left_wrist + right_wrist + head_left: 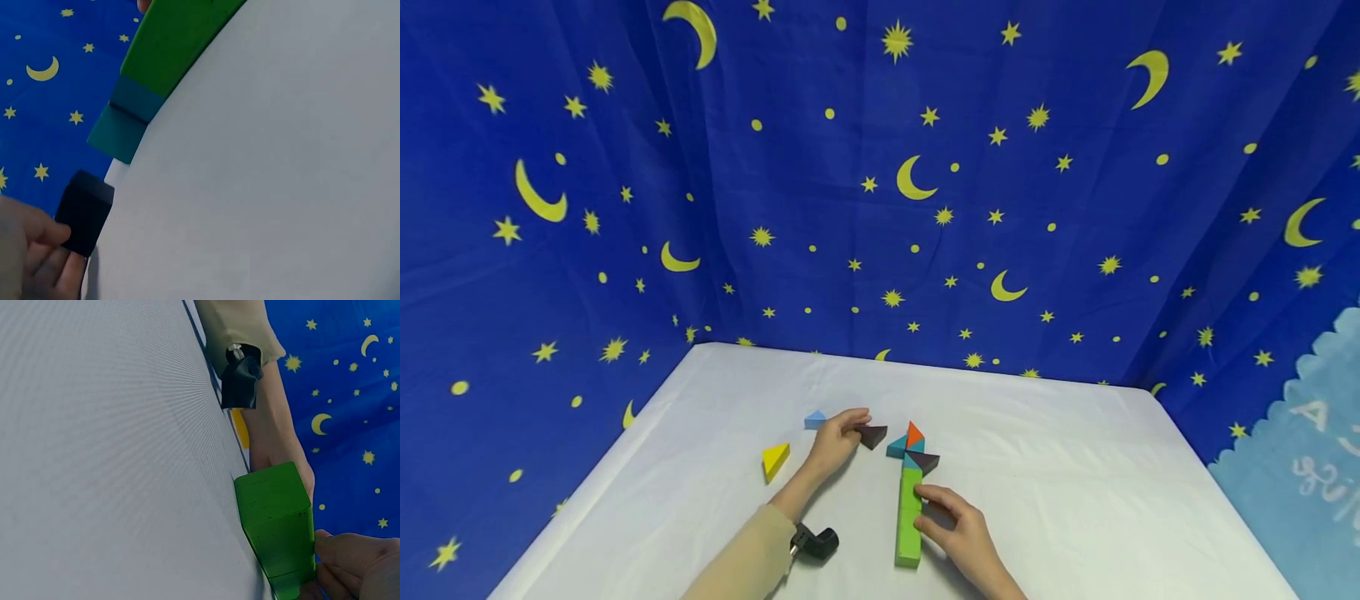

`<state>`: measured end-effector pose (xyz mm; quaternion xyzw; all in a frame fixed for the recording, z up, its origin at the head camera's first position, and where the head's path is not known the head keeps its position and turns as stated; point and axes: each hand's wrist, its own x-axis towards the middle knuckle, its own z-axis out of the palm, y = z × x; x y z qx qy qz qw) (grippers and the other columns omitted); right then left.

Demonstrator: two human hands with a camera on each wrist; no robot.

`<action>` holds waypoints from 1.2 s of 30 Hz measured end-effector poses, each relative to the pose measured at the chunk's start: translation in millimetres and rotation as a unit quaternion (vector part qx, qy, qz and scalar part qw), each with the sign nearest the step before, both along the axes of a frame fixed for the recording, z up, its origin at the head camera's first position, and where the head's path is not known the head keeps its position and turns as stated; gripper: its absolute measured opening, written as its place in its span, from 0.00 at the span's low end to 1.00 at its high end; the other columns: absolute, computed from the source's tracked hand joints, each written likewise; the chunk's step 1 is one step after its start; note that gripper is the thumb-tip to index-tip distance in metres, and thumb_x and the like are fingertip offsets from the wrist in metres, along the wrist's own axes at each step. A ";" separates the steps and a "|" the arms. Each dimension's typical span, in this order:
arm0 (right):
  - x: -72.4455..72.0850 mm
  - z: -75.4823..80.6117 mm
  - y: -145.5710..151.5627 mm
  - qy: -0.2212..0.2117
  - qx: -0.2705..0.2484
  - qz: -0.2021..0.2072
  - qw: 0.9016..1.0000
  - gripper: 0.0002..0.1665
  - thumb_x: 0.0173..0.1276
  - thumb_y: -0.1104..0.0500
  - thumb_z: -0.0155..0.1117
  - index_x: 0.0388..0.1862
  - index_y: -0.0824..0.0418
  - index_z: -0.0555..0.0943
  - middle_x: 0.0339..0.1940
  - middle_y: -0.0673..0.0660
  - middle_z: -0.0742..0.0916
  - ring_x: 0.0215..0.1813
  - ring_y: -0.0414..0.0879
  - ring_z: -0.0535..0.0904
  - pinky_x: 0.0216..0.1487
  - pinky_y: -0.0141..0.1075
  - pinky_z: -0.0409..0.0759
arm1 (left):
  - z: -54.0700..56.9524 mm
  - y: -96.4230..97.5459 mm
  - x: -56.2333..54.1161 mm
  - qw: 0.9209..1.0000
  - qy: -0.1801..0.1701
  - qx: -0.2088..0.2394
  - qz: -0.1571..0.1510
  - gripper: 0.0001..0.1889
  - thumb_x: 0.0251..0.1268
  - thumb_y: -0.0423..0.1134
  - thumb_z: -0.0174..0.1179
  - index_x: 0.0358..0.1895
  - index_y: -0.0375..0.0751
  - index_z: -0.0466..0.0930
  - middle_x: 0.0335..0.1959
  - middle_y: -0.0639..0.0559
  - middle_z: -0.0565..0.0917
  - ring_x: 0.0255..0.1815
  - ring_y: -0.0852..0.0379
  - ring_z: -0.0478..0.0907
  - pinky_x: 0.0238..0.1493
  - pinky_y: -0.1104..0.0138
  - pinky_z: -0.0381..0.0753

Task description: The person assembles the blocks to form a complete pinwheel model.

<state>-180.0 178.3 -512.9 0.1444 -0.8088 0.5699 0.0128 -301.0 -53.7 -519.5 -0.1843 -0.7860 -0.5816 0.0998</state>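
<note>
Dark triangular block (874, 436) pinched by thumb and fingers of left hand (837, 442), outer end left uncovered, probably for clear placing. Right of it, green column (908, 533) touched at side by fingertips of right hand (966, 537), not encircled, perhaps steadied. Beyond right fingertips, orange triangle (914, 435) and second dark triangle (927, 461) clustered at column's end. Left of left grip, light blue triangle (815, 422), yellow triangle (775, 459) set apart.

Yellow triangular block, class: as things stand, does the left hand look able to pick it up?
Probably not straight away: the left hand is pinching a dark block. Nothing stands between that hand and the yellow block, so setting the dark one down first would likely be enough.
</note>
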 end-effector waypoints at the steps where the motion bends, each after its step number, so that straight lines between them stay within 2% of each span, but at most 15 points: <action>1: 0.1 0.2 -0.1 -0.001 -0.001 -0.001 1.000 0.24 0.58 0.56 0.71 0.54 0.60 0.80 0.53 0.55 0.82 0.57 0.46 0.76 0.59 0.34 0.74 | 0.7 0.2 2.0 1.000 -0.005 -0.001 0.020 0.20 0.55 0.16 0.51 0.54 0.22 0.74 0.46 0.35 0.82 0.51 0.40 0.77 0.54 0.54 0.76; 3: 0.3 0.5 -0.3 -0.003 0.000 -0.001 1.000 0.25 0.58 0.55 0.71 0.54 0.60 0.79 0.53 0.55 0.82 0.57 0.47 0.76 0.59 0.34 0.74 | 2.0 1.2 6.9 0.998 -0.017 0.006 0.053 0.20 0.55 0.19 0.55 0.54 0.23 0.74 0.47 0.34 0.81 0.51 0.40 0.78 0.55 0.56 0.77; 6: 0.3 1.4 -0.1 -0.003 -0.001 -0.002 1.000 0.25 0.58 0.55 0.71 0.54 0.61 0.79 0.53 0.55 0.82 0.57 0.49 0.76 0.59 0.35 0.74 | 3.2 4.7 15.2 0.997 -0.019 -0.008 0.081 0.22 0.57 0.25 0.62 0.56 0.23 0.72 0.50 0.33 0.80 0.52 0.39 0.77 0.55 0.56 0.76; 10: 0.3 2.0 0.5 -0.003 -0.001 -0.002 1.000 0.25 0.58 0.55 0.70 0.54 0.61 0.79 0.54 0.56 0.82 0.58 0.50 0.76 0.59 0.35 0.74 | 4.1 11.8 23.1 0.994 -0.011 -0.053 0.096 0.29 0.53 0.32 0.68 0.58 0.22 0.70 0.53 0.32 0.77 0.56 0.39 0.75 0.57 0.55 0.73; 14: 0.6 1.5 0.4 -0.010 -0.006 -0.001 1.000 0.25 0.58 0.55 0.70 0.54 0.61 0.79 0.54 0.55 0.82 0.58 0.49 0.76 0.60 0.35 0.73 | 3.6 17.1 24.6 0.993 -0.005 -0.064 0.102 0.29 0.52 0.31 0.69 0.57 0.22 0.71 0.53 0.31 0.77 0.55 0.39 0.75 0.57 0.55 0.74; 18: 1.0 0.6 -0.1 -0.013 -0.011 0.001 1.000 0.25 0.59 0.55 0.70 0.54 0.60 0.79 0.54 0.55 0.82 0.58 0.48 0.76 0.60 0.36 0.73 | 1.4 17.4 22.4 0.995 -0.006 -0.049 0.085 0.27 0.55 0.31 0.67 0.58 0.23 0.71 0.54 0.32 0.77 0.55 0.39 0.75 0.56 0.57 0.75; 24: 1.3 0.7 -1.4 -0.011 -0.015 0.002 1.000 0.26 0.58 0.55 0.70 0.55 0.60 0.79 0.55 0.55 0.81 0.59 0.49 0.75 0.60 0.36 0.73 | -0.4 14.4 17.7 1.000 0.000 -0.002 0.024 0.26 0.62 0.34 0.62 0.59 0.20 0.68 0.55 0.30 0.75 0.57 0.36 0.73 0.56 0.58 0.75; 27: 1.7 1.7 -1.8 -0.011 -0.020 0.003 1.000 0.26 0.58 0.56 0.70 0.56 0.60 0.78 0.56 0.55 0.81 0.59 0.50 0.75 0.60 0.37 0.72 | -0.7 14.0 16.2 1.000 -0.002 0.014 0.005 0.25 0.64 0.33 0.60 0.59 0.19 0.68 0.55 0.29 0.75 0.57 0.36 0.73 0.56 0.58 0.75; 36: 1.4 2.0 -2.0 -0.018 -0.022 0.001 1.000 0.26 0.58 0.56 0.70 0.56 0.60 0.78 0.55 0.55 0.81 0.59 0.49 0.75 0.60 0.36 0.72 | -0.7 17.9 15.6 1.000 -0.003 0.024 -0.009 0.22 0.65 0.29 0.58 0.58 0.17 0.68 0.54 0.28 0.76 0.54 0.35 0.74 0.54 0.53 0.75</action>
